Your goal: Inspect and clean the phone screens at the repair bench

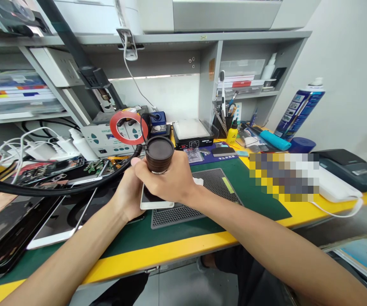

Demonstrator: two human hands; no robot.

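My right hand [179,178] is wrapped round a dark brown ribbed cylinder [159,154] with a flat round top, held upright. Below it, a white-edged phone [156,205] is gripped at its left side by my left hand [128,191]. The two hands meet close together, and my right hand hides most of the phone and the lower end of the cylinder. A thick black hose [84,189] runs in from the left and ends right beside the cylinder; whether it joins it I cannot tell. Under the hands lies a grey perforated mat [190,212].
Phones and a white-framed tablet [51,242] crowd the left of the green mat [263,199]. Behind stand a control box [102,142] with a red tape roll [115,135], a small heating plate [193,142] and a yellow bottle [232,132]. A blue spray can [301,111] is at right.
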